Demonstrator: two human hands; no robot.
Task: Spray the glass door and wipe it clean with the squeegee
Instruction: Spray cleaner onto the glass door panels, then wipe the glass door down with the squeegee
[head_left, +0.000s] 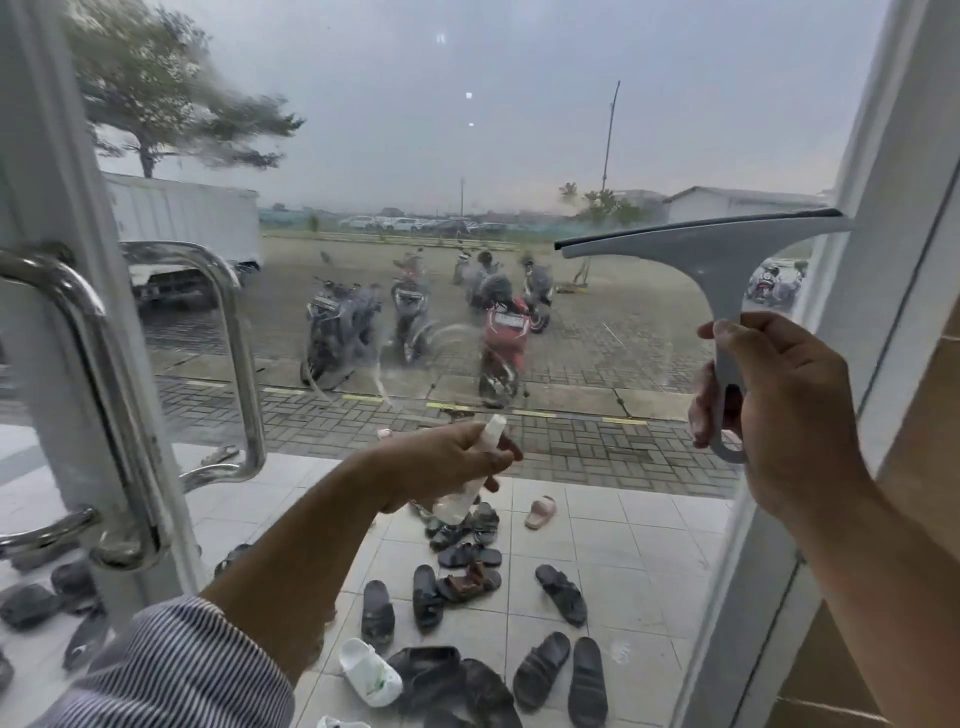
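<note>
Glass door (415, 156) stands right in front, wet and smeary in the middle. The right hand (779, 395) is wrapped around the handle of the grey squeegee (717, 249), whose rubber edge is up high by the right door frame (883, 208). The left hand (436, 462) is curled around a small clear spray bottle (457, 506), held low near the glass. Sandals (561, 592) lie outside on the tiles.

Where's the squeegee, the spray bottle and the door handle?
Squeegee (719, 254): head view, grey head under the blade.
Spray bottle (460, 503): head view, clear lower body.
Door handle (106, 384): head view, shiny upright bar.
</note>
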